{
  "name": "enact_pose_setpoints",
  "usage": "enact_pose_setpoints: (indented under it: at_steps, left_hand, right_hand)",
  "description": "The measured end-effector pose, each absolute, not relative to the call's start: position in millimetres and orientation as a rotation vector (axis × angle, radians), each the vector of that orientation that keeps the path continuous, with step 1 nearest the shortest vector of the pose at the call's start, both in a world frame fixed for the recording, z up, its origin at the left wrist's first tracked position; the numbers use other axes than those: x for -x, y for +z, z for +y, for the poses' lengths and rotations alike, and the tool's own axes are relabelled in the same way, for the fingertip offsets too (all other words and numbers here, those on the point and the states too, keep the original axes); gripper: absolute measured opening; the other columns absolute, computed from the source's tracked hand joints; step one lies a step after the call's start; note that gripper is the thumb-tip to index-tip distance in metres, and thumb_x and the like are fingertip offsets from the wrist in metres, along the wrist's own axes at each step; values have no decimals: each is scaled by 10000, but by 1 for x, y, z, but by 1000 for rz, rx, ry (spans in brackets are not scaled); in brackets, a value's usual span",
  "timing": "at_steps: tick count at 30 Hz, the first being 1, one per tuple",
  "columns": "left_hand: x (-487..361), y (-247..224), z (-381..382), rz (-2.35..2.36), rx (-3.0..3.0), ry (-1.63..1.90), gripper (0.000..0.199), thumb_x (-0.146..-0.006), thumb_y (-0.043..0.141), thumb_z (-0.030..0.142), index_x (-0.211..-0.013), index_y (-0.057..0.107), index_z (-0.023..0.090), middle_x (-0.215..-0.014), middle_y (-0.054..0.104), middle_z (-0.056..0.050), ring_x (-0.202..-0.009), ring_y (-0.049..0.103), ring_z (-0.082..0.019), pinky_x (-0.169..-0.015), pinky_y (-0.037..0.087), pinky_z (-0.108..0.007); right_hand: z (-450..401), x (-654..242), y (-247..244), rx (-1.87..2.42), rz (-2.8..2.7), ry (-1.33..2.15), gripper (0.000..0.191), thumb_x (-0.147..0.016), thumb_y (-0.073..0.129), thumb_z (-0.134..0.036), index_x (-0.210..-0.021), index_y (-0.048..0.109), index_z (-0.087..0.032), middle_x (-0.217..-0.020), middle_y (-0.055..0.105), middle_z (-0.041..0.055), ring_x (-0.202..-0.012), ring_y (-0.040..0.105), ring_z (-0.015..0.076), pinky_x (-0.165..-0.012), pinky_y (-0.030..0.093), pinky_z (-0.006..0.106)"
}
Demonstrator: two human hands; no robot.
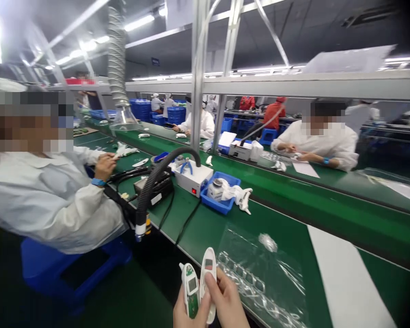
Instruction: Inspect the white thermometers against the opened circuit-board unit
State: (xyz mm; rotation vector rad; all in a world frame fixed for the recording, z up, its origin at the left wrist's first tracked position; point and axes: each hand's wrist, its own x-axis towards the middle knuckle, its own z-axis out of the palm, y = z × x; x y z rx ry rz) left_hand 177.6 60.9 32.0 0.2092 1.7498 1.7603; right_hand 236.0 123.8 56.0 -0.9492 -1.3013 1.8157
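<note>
At the bottom centre, my left hand (184, 314) is closed round the lower half of an ear thermometer (192, 291), a white housing with a pointed tip, a small grey display and a bare green circuit board. Close beside it, my right hand (227, 298) grips a white cover (209, 269) with a rectangular window, thumb pressed on its face. The two parts stand upright, side by side; whether their lower ends touch is hard to tell. Just right of my hands lies a clear plastic bag (269, 273) with small clear frame-like pieces on it.
A blue tray (227, 207) with a bottle and white cloth stands ahead, next to a white box (193, 180) with a red switch. A black hose (145, 196) arches down over the bench edge. White paper (348, 278) lies at right. A co-worker (54, 196) sits at left.
</note>
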Motion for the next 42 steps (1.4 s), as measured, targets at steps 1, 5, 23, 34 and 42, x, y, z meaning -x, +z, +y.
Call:
enact_pose_setpoints:
  at_steps: [1,5,23,34,42]
  left_hand:
    - [-165,30,57,1698,-121,1782,729,-496,734,706,-956,646,147,-540,619,-6,-426,557,-153,-402,421,-227]
    - [-98,28,33,1480,191,1951,724,-660,519,790,-945,606,131,-479,531,45,-297,374,-61,-288,210,-159]
    - [-17,22,47,1469,227,2073,552,-715,560,694,-602,573,154,-392,498,34,-332,425,-98,-331,281,-191]
    - [-14,25,33,1502,224,2093,558,-735,530,696,-584,563,160,-385,498,28,-323,421,-95,-319,286,-189]
    - [-32,25,52,1431,73,2037,516,-760,533,675,-699,592,166,-473,495,53,-380,419,-82,-332,280,-173]
  right_hand:
    - [122,-223,53,933,-1319,1894,447,-736,642,-619,-791,580,-180,-605,587,-1,-528,557,159,-505,452,264]
    - [117,-152,44,882,-1320,2226,539,-685,624,-702,-790,540,-180,-531,552,-37,-304,435,78,-264,276,172]
    - [109,-54,20,963,-1260,2295,580,-716,545,-717,-537,504,-167,-381,525,-13,-248,399,58,-238,122,141]
    - [93,-58,33,903,-1308,2300,610,-685,541,-754,-519,510,-167,-340,517,-6,-231,385,57,-239,119,140]
    - [104,-142,42,804,-1077,2423,593,-692,644,-681,-661,639,-88,-510,630,55,-297,434,43,-267,201,129]
